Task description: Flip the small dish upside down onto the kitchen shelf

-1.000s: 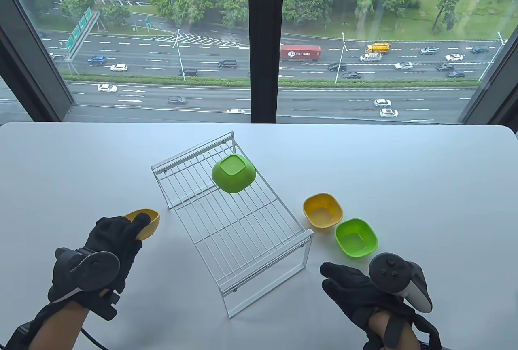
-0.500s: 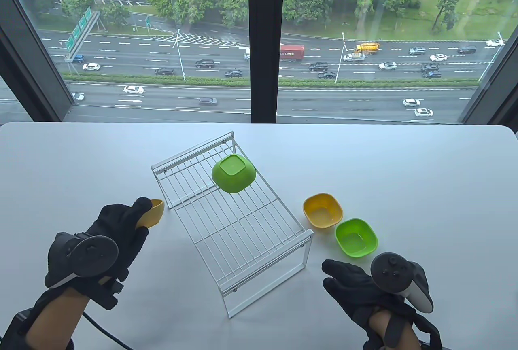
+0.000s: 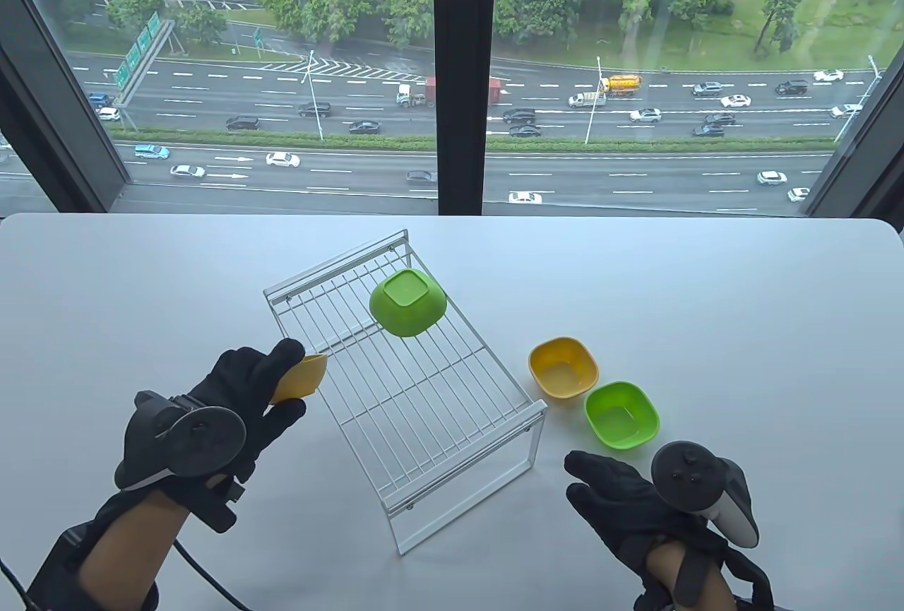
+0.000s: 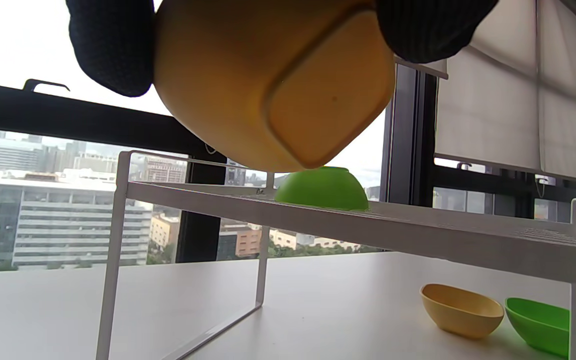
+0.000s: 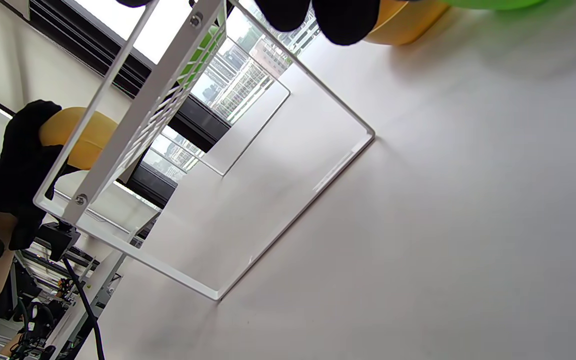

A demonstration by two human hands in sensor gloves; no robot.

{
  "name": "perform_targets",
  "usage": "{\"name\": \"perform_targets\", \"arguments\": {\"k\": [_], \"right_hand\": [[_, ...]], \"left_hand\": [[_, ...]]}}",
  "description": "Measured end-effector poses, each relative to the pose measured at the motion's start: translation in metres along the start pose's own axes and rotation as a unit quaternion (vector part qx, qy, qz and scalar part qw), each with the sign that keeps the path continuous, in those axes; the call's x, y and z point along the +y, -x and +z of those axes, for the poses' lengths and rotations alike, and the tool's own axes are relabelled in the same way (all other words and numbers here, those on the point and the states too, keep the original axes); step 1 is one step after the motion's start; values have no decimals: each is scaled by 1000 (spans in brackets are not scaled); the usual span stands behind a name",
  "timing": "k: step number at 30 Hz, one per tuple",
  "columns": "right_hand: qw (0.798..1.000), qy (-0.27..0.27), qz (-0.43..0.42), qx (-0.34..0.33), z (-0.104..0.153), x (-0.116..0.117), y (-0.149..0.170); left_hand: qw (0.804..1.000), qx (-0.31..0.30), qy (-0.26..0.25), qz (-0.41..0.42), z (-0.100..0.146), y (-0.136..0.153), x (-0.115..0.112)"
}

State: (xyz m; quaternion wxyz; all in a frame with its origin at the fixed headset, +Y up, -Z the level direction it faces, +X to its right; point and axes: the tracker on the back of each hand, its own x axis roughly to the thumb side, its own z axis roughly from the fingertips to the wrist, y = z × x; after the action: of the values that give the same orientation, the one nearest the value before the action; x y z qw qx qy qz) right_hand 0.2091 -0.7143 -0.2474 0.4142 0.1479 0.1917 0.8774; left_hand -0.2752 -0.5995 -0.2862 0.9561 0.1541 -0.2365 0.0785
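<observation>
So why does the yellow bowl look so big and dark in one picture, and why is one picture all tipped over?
Left wrist view: the yellow dish sits right at the lens in the left hand, backlit by the bright white sky, so it looks huge and shadowed. Right wrist view: the camera is tilted, so the shelf slants, and the green dish at the top edge is blurry.

Soft, overcast daylight comes through the window (image 3: 452, 74) behind the surface (image 3: 706, 286), leaving the white top evenly bright with only faint, diffuse shadows. In the left wrist view the sky blows out to white and the yellow dish (image 4: 273, 85) sits close to the lens, dark and backlit. The right wrist view is tilted, with the near gloved fingertips (image 5: 345, 17) soft, and straight window frames bow near the table view's edges.
</observation>
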Motion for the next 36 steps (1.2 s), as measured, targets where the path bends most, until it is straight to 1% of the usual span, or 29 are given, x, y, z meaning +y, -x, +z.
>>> {"name": "perform_targets", "arguments": {"k": [5, 10, 15, 22, 25, 29, 32, 35, 36], "right_hand": [[1000, 2, 0, -2, 1, -1, 0], [1000, 1, 0, -2, 1, -1, 0], [1000, 3, -1, -4, 1, -2, -1], [1000, 5, -13, -1, 1, -3, 2], [1000, 4, -10, -2, 1, -3, 1], [1000, 4, -10, -2, 1, -3, 1], [1000, 4, -10, -2, 1, -3, 0], [1000, 3, -9, -2, 1, -3, 0], [1000, 3, -10, -2, 1, -3, 0]], "left_hand": [[1000, 8, 7, -7, -7, -4, -5], [999, 23, 15, 17, -17, -9, -6], [999, 27, 14, 30, -26, -13, -7], [998, 47, 10, 40, -38, -16, -14], [997, 48, -4, 55, -40, -17, -18], [994, 70, 11, 80, -46, -16, -25], [988, 88, 23, 123, -52, -12, -31], [980, 115, 45, 159, -57, -9, -37], [980, 119, 37, 158, -58, -9, -38]]}}
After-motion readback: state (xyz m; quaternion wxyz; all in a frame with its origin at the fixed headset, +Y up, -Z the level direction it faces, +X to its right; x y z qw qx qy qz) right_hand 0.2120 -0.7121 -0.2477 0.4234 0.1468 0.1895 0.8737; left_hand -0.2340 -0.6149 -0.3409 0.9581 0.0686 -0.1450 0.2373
